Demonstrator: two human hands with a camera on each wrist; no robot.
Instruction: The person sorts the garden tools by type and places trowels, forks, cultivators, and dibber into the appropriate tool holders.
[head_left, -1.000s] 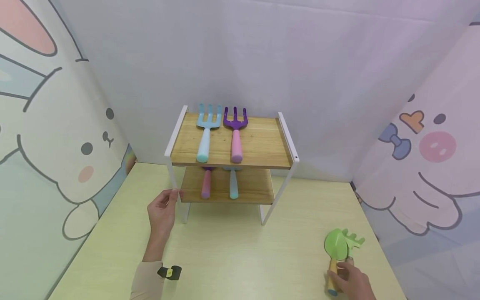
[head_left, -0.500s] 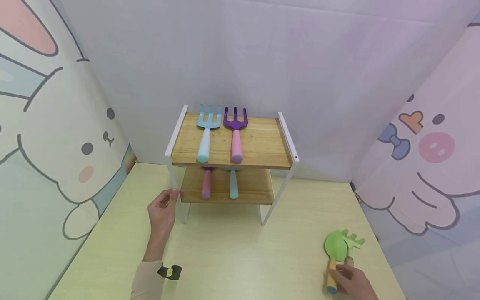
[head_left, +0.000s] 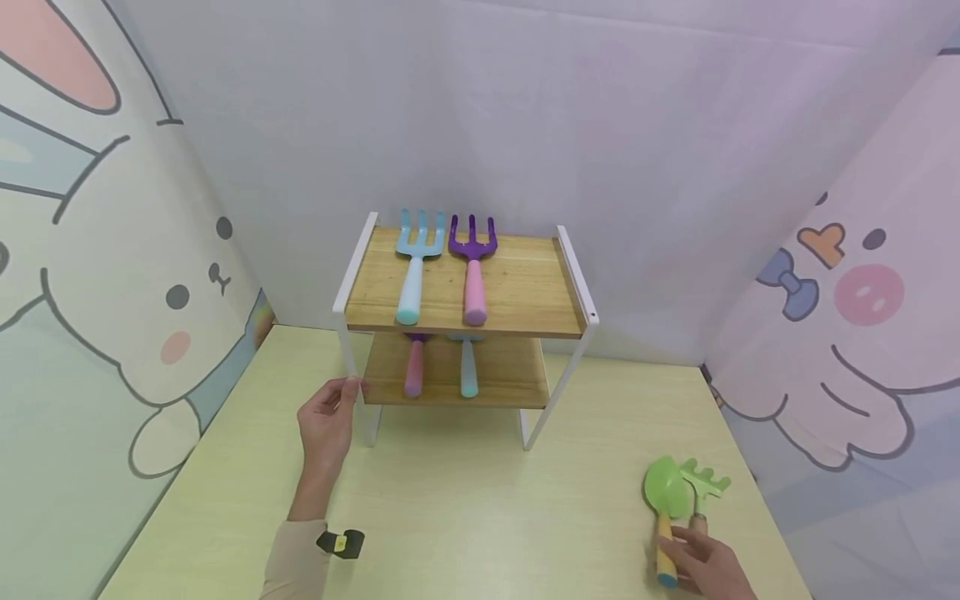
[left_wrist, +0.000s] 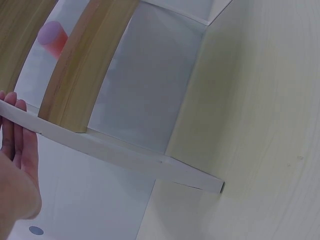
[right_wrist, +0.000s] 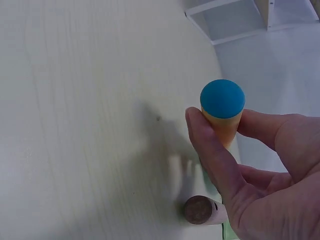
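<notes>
My right hand point(head_left: 712, 567) pinches the yellow handle of a green toy trowel point(head_left: 667, 487) between thumb and fingers. The handle's blue end cap point(right_wrist: 222, 99) faces the right wrist camera. Just right of the trowel, a green toy rake point(head_left: 703, 481) with a brown-ended handle point(right_wrist: 198, 209) lies on the table. My left hand point(head_left: 327, 418) holds the left white upright point(left_wrist: 125, 155) of a two-tier wooden shelf point(head_left: 525, 283), its fingers curled round the frame. On the top board lie a light blue hand fork point(head_left: 411, 287) and a purple hand fork with a pink handle point(head_left: 474, 287).
Two more tools, one with a pink handle point(head_left: 414, 368) and one with a pale blue handle point(head_left: 468, 368), lie on the lower board, their heads mostly hidden by the top board. The pale wood table point(head_left: 465, 500) is bordered by cartoon-printed curtains point(head_left: 817, 350).
The trowel's green blade has tilted and shifted slightly left, leaving a wider gap to the rake. My left hand stays on the shelf upright.
</notes>
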